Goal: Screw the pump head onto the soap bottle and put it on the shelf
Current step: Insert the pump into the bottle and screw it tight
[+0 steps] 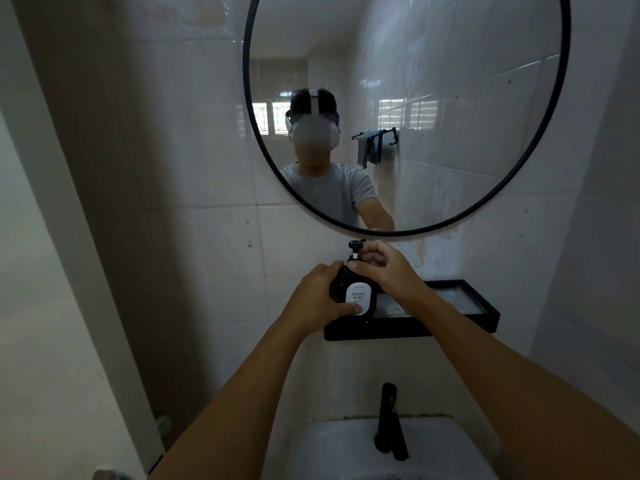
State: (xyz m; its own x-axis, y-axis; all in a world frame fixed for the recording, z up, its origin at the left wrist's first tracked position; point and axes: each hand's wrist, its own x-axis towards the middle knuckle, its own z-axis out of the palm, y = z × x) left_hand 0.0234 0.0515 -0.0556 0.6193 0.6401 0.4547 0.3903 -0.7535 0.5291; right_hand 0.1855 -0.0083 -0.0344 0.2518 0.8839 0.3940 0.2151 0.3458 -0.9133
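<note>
A black soap bottle (360, 296) with a white "HAND SOAP" label is at the left end of the black wall shelf (450, 318); whether it rests on the shelf is hidden. My left hand (317, 297) wraps around its left side, thumb pressed on the label. The black pump head (356, 247) sits on top of the bottle, its white stem showing. My right hand (384, 263) closes around the pump's collar at the bottle's neck. The neck joint is hidden by my fingers.
A round black-framed mirror (246, 98) hangs on the tiled wall above the shelf. Below are a white sink (339, 448) and a black faucet (389, 420). A wall edge runs down the left side.
</note>
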